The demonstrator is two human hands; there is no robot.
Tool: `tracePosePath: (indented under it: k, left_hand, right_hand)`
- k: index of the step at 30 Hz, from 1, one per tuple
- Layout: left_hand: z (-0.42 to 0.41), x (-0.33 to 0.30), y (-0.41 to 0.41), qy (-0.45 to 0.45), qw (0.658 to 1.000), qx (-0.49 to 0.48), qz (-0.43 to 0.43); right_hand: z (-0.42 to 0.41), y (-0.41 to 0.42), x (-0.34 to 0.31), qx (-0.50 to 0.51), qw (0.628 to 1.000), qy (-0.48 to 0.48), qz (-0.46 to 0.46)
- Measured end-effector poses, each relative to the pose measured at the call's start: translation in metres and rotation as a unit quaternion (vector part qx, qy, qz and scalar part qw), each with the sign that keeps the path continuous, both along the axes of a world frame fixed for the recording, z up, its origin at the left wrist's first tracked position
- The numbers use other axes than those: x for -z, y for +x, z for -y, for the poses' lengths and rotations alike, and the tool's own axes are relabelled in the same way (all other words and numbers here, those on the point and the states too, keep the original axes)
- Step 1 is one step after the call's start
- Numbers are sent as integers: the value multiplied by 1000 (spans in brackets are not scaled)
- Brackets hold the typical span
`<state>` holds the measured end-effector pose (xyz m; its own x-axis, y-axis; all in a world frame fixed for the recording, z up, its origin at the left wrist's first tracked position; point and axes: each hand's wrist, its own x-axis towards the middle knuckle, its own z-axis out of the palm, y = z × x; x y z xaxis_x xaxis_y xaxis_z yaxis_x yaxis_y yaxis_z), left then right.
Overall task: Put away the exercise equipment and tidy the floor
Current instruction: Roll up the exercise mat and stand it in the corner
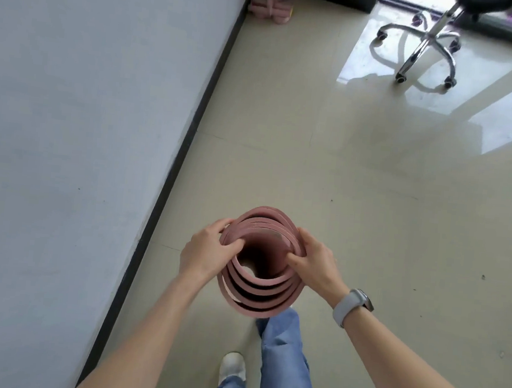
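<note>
A rolled mat [262, 261] is held upright in front of the body, its open end seen from above as a loose pink spiral. It is gripped on both sides: the left hand [205, 251] is closed on the left edge, with the thumb hooked over the inner coils, and the right hand [315, 262] is closed on the right edge in the same way. The mat is judged to be light, soft foam, easily dented and springy. Since the coils are slack and uneven, unrolling or telescoping is to be expected if the hold is loosened. A hold around the outer wrap, squeezed inward, is judged best. Pink gear [271, 7] is seen in the far corner by the wall [87, 83], well apart from the mat.
</note>
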<state>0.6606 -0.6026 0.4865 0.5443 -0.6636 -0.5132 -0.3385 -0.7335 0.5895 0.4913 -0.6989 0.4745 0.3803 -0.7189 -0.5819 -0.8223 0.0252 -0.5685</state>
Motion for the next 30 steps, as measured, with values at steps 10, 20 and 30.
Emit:
tracePosePath:
  k: [10,20,30]
  left_hand:
    - [192,-69,41,-83,996,-35,12]
    - [395,-101,143,-123,992,-32,7]
    - [629,-114,276,-130,990,51,-2]
  right_hand:
    - [187,46,-73,32,997,-60,40]
    - [403,154,-124,3,990,-136,23]
    - [608,270,-142,91,984,-152,20]
